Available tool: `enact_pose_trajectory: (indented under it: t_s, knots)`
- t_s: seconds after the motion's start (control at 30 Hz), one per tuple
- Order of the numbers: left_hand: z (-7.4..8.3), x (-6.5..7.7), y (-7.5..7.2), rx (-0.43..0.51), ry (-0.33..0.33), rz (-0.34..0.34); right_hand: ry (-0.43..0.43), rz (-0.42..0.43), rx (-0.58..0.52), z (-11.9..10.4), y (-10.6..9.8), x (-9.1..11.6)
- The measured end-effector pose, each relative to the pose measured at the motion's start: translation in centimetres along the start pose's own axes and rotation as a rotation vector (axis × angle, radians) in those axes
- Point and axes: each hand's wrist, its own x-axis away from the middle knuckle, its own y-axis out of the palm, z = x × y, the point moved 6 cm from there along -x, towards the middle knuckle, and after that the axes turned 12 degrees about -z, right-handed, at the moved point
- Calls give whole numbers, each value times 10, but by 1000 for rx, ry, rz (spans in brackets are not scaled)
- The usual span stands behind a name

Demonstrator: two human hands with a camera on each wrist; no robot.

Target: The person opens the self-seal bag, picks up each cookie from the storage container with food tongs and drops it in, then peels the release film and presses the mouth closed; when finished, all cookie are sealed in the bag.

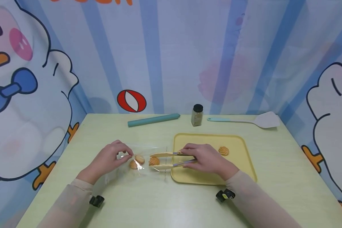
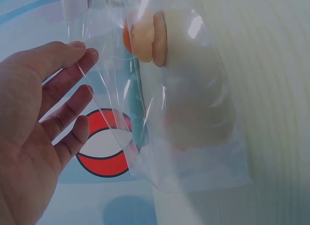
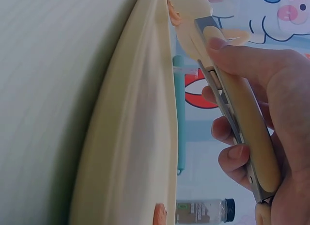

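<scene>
My left hand (image 1: 111, 159) pinches the upper layer of a clear plastic bag (image 2: 193, 118) between thumb and index finger, its other fingers loosely bent. Two cookies (image 1: 137, 161) show inside the bag beside those fingertips. My right hand (image 1: 208, 158) grips a pair of tongs (image 3: 242, 123) with cream tips and metal arms. Between the tong tips, at the bag's right end, is a swirled cookie (image 1: 154, 161). Another swirled cookie (image 1: 223, 151) lies on the yellow tray (image 1: 188, 179) beneath and beyond my right hand.
Along the table's back edge lie a teal rolling pin (image 1: 154, 120) and a spatula (image 1: 266, 120) with a pale blade. A small jar (image 1: 197, 115) with a black lid stands between them. A patterned curtain (image 1: 176, 63) hangs behind the table.
</scene>
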Motion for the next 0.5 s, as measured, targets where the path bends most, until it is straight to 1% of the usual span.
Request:
enact_pose_trajectory:
  t_s: [0.13,0.27,0.5]
  knots:
    - [1,0,0,-7,15,11,0,-2,21,-5,4,-12]
    - [2,1,-1,3,33,17,-13,-18,18,-9,8,-23]
    - [5,2,-1,7,45,13,-21,-24,13,-14,16,-35]
